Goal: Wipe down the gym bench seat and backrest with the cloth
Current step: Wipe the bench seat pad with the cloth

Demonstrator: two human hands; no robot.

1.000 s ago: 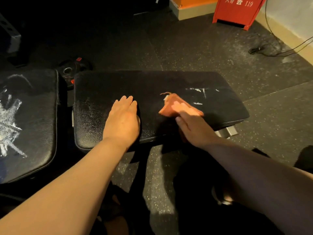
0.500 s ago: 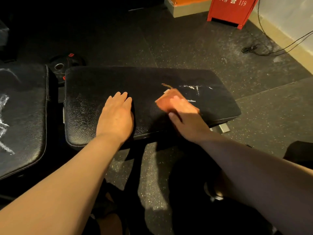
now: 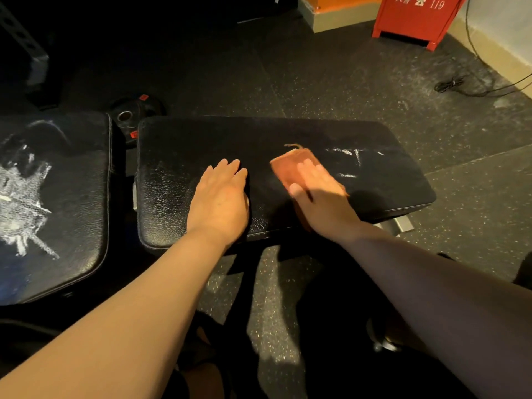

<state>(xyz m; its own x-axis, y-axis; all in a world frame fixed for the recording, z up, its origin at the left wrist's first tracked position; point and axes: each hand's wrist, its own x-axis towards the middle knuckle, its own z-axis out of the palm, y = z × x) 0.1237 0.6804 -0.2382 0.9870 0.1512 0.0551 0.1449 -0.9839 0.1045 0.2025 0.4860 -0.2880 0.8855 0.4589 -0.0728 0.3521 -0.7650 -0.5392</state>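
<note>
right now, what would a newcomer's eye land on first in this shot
The orange cloth stands out, pressed flat under the right hand on the black middle pad, with the left hand flat beside it. White chalky marks lie just past the cloth, and heavier white smears cover the other pad at far left. A red cabinet glows at top right.

Bare bench [image 3: 331, 133] pad lies open far and right of the cloth [image 3: 290, 168]; the left hand [image 3: 220, 197] blocks leftward passage.
</note>
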